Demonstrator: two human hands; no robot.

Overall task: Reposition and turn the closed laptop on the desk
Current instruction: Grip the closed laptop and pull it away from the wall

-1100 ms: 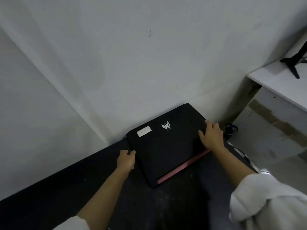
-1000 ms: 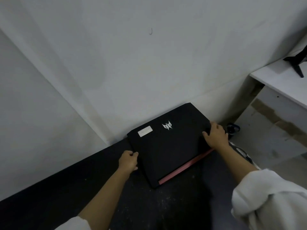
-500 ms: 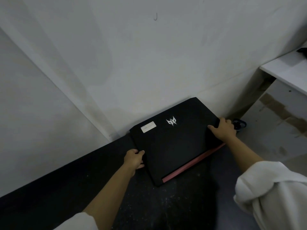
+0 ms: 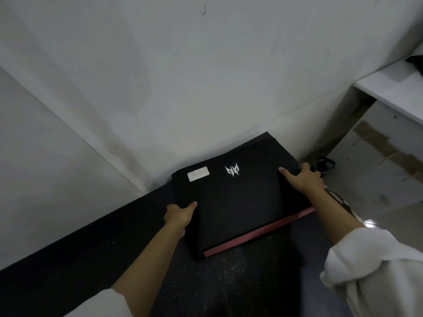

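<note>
White wall meets a black desk (image 4: 68,266). Left hand (image 4: 179,216) and right hand (image 4: 305,179) both clamp the closed laptop (image 4: 238,202) between them. It looks gripped but not turned yet.

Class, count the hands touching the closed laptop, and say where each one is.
2. The left hand grips the laptop's left edge; the right hand holds its far right corner.

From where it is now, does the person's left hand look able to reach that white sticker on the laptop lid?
Probably yes. The left hand grips the laptop's left edge, and the white sticker lies just beyond it on the same side of the lid. Nothing sits on the lid between them.
</note>
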